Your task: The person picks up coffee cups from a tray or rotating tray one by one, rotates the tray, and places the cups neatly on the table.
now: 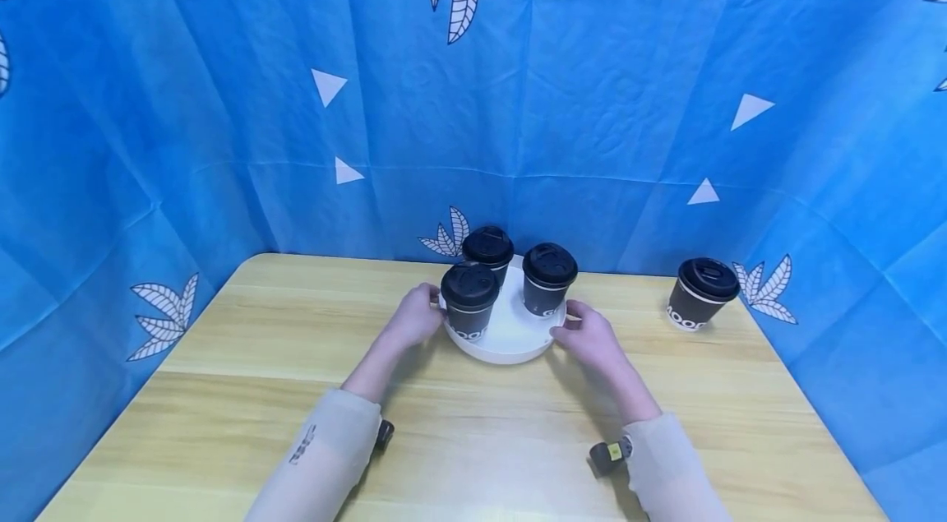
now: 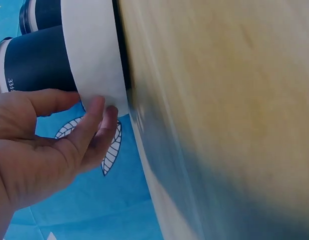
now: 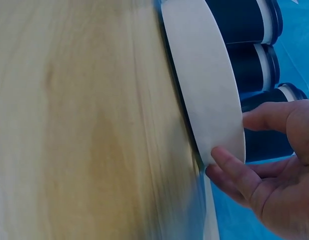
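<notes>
A round white tray (image 1: 497, 357) with a raised rim is at the back of the table. Three dark lidded paper coffee cups stand upright in it: one front left (image 1: 469, 302), one behind (image 1: 488, 246), one at right (image 1: 549, 282). My left hand (image 1: 414, 318) grips the tray's left side; in the left wrist view, its thumb is at the rim and its fingers (image 2: 97, 112) lie against the outer wall. Opposite, my right hand (image 1: 589, 336) holds the right side the same way, fingers (image 3: 234, 167) on the wall (image 3: 204, 75). Whether the tray touches the table is unclear.
A fourth lidded coffee cup (image 1: 699, 294) stands upright near the back right corner of the wooden table (image 1: 473, 440). Blue patterned cloth (image 1: 592, 94) hangs right behind the table's back edge and along both sides.
</notes>
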`<state>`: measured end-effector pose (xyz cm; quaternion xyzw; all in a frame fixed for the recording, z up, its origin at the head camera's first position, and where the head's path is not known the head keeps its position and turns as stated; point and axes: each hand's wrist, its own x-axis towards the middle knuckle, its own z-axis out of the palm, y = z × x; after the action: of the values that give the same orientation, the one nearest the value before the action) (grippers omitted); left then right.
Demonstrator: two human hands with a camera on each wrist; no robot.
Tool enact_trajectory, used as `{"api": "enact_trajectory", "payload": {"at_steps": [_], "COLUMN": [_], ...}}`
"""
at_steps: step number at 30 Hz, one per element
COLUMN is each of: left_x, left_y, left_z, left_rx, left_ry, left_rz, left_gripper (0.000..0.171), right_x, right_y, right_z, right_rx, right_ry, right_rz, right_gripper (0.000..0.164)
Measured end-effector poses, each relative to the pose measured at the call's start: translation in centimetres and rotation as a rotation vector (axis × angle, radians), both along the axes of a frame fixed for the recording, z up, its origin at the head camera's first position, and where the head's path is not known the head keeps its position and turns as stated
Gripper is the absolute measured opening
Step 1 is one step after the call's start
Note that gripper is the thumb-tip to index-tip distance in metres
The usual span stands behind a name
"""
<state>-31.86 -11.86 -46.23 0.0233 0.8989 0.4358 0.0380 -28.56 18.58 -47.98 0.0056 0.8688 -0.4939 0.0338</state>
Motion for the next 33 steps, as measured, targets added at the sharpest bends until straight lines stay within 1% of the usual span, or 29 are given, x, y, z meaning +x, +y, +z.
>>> {"api": "enact_trajectory", "payload": {"at_steps": [4,6,9,13,16,19,22,26,30,32,33], "left_x": [-0.3,-0.5,-0.8,-1.2,-1.4,-1.7,-2.0,-2.5,-2.8,-2.8,-2.8], "left_y": [-0.1,-0.1,-0.3,-0.4,-0.4,-0.4,-0.4,-0.4,-0.3,-0.3,-0.3], "left_z": [0.0,0.0,0.0,0.2,0.3,0.4,0.4,0.4,0.4,0.5,0.5], "left_rx": [0.014,0.018,0.025,0.017,0.012,0.013,-0.012,-0.024,-0.010,-0.011,-0.025], "left_ry": [-0.015,-0.021,-0.031,-0.019,-0.014,-0.015,-0.007,-0.032,-0.061,-0.064,-0.050], "left_rz": [0.015,0.017,0.017,0.003,-0.003,-0.008,-0.014,-0.013,-0.003,0.000,-0.005], "left_gripper": [0.053,0.053,0.052,0.052,0.054,0.055,0.054,0.055,0.056,0.052,0.048], "right_x": [0.1,0.1,0.0,-0.1,-0.2,-0.3,-0.3,-0.3,-0.2,-0.2,-0.2], "right_y": [0.1,0.2,0.4,0.6,0.8,0.9,0.8,0.6,0.5,0.4,0.4], "right_z": [0.1,0.0,0.0,-0.1,-0.1,-0.1,-0.2,-0.3,-0.3,-0.2,-0.2], "right_rx": [-0.005,0.012,0.006,-0.024,-0.022,-0.012,-0.020,-0.039,-0.049,-0.043,-0.036], "right_ry": [0.001,0.014,0.026,0.025,0.030,0.042,0.044,0.043,0.032,0.024,0.021], "right_rz": [-0.001,-0.004,-0.012,-0.035,-0.051,-0.050,-0.044,-0.035,-0.031,-0.026,-0.023], "right_gripper": [0.071,0.068,0.064,0.060,0.058,0.058,0.058,0.058,0.060,0.061,0.061]}}
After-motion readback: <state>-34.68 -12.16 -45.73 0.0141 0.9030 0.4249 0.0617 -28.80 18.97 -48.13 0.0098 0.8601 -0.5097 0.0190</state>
